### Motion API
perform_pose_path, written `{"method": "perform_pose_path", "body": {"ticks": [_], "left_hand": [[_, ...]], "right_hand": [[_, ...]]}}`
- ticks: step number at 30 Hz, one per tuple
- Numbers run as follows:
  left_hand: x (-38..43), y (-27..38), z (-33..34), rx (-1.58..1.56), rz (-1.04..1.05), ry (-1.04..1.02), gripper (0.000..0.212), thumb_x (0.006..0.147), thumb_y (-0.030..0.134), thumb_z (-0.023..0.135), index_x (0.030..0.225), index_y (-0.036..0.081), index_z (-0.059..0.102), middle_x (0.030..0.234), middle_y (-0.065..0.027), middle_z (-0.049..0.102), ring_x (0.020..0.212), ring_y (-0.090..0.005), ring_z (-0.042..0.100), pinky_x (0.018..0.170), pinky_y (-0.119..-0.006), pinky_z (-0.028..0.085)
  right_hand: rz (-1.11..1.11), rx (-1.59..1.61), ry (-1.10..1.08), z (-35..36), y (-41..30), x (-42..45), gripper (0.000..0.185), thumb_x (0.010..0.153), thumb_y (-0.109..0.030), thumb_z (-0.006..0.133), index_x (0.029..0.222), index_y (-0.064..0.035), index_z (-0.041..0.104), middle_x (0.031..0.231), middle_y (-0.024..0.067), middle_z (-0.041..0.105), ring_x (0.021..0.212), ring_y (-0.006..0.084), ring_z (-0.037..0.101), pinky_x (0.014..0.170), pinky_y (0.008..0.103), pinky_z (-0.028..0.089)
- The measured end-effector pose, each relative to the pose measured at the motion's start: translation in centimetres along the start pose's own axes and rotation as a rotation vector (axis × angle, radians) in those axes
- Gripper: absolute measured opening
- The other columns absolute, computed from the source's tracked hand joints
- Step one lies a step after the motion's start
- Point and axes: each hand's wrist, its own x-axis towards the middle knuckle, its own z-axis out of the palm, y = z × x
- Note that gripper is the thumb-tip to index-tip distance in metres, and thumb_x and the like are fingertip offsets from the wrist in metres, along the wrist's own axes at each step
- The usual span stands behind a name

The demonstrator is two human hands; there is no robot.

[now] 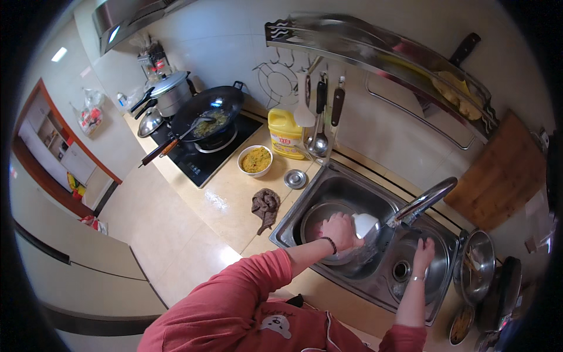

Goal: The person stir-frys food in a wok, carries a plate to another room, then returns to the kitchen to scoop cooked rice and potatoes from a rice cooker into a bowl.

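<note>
My left hand, with a dark bracelet at its wrist, reaches over a round metal basin in the larger sink bowl. A white dish or bowl lies by its fingers, partly hidden. Whether the hand grips anything is unclear. My right hand is raised above the smaller, round sink bowl, near the base of the chrome faucet. Its fingers point up, and I cannot make out anything in them. A drain shows below it.
A wok with a spatula and some food sits on the black cooktop. A white bowl of yellow food, a yellow jug, a metal lid and a brown cloth occupy the counter. Metal bowls stand right of the sink.
</note>
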Motion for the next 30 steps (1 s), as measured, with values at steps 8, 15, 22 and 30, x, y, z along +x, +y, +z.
{"method": "perform_pose_path", "body": {"ticks": [8,15,22,30], "left_hand": [[-5.3,-5.7,-5.1,0.194,0.445,0.227,0.076,0.043,0.039,0.079,0.107,0.006,0.052,0.095,-0.0087,0.053,0.097,-0.0253,0.049,0.097,-0.046,0.028],[-8.6,-13.0,-8.2,-0.036,0.162,0.394,0.062,0.044,0.038,0.078,0.089,0.003,0.054,0.084,-0.0135,0.054,0.084,-0.0291,0.052,0.078,-0.042,0.040],[-11.6,-20.3,-11.7,0.006,0.183,0.602,0.061,0.048,0.033,0.077,0.092,0.000,0.050,0.078,-0.0133,0.050,0.074,-0.0297,0.050,0.065,-0.040,0.041],[-11.9,-23.6,-14.5,-0.153,0.060,0.469,0.064,0.048,0.033,0.076,0.096,0.000,0.048,0.081,-0.0120,0.049,0.077,-0.0284,0.047,0.068,-0.039,0.038]], "right_hand": [[0.055,0.391,-0.542,-0.2,-14.5,-7.6,0.016,0.085,-0.014,0.059,0.087,0.0013,0.063,0.065,0.0032,0.060,0.054,0.0081,0.054,0.050,0.0225,0.044],[-0.420,0.525,-0.553,6.4,-35.5,-3.4,0.021,0.082,-0.018,0.061,0.098,-0.0045,0.060,0.078,0.0113,0.065,0.068,0.0216,0.063,0.062,0.0298,0.048],[-0.145,0.385,-0.504,15.7,-48.7,2.2,0.032,0.079,-0.028,0.060,0.102,-0.0055,0.058,0.078,0.0129,0.065,0.061,0.0230,0.065,0.059,0.0360,0.049],[-0.258,0.364,-0.244,15.6,-51.2,1.7,0.025,0.074,-0.028,0.062,0.077,-0.0033,0.060,0.060,0.0090,0.060,0.048,0.0209,0.059,0.052,0.0335,0.046]]}}
